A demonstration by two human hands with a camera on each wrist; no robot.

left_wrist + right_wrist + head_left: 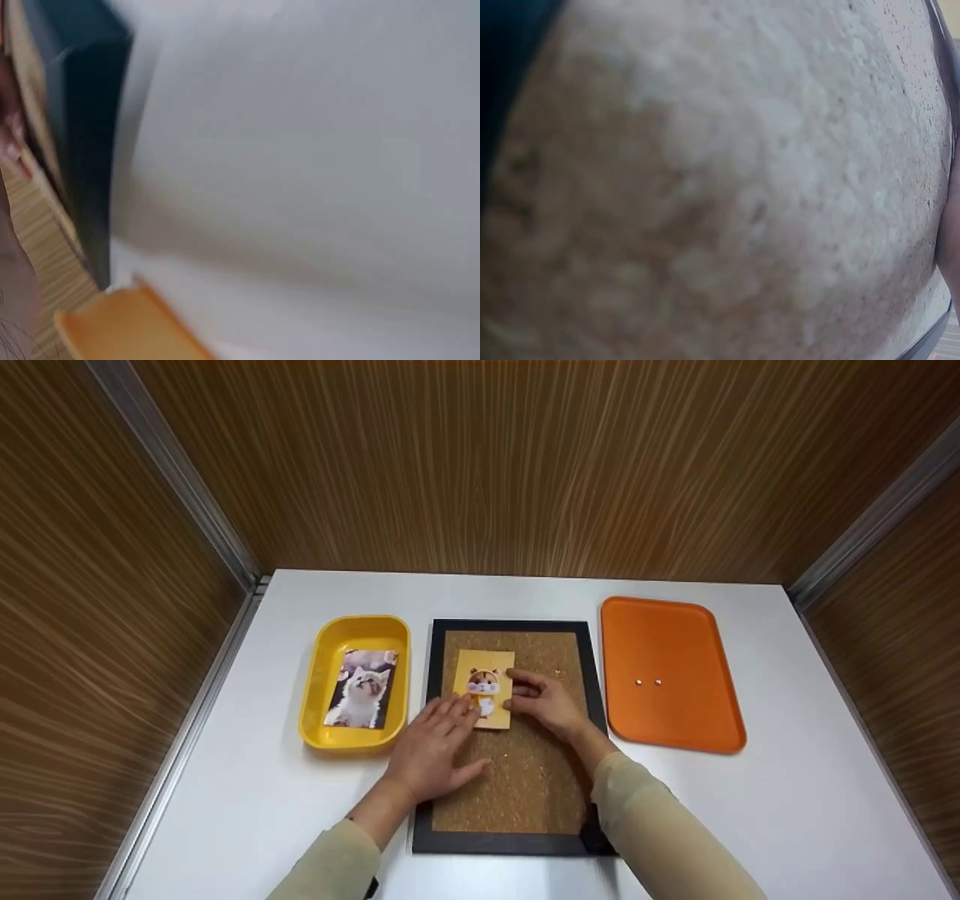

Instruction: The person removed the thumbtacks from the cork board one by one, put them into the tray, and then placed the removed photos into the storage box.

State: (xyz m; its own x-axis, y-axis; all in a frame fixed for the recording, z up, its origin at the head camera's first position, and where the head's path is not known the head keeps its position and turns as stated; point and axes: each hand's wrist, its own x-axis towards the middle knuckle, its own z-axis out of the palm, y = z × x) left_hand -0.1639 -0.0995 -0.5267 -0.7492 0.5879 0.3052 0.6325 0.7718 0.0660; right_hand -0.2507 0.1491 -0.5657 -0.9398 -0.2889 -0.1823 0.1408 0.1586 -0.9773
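A yellow card (496,662) with a cartoon hamster on it lies on the upper part of a black-framed cork board (510,802). My left hand (433,746) rests palm down over the board's left side. Its outstretched fingertips touch the card's lower left, hiding that part. At the card's right edge is my right hand (551,703), index finger and thumb apart from each other and touching the edge. The right wrist view is filled by blurred cork (727,180), with a sliver of hand at its right border.
Left of the board stands a yellow tray (309,712) holding a kitten photo (362,694). An orange tray (675,645) lies to the right, bearing two small shiny pins (658,682). Everything is on a white table (795,795) between wood-grain walls.
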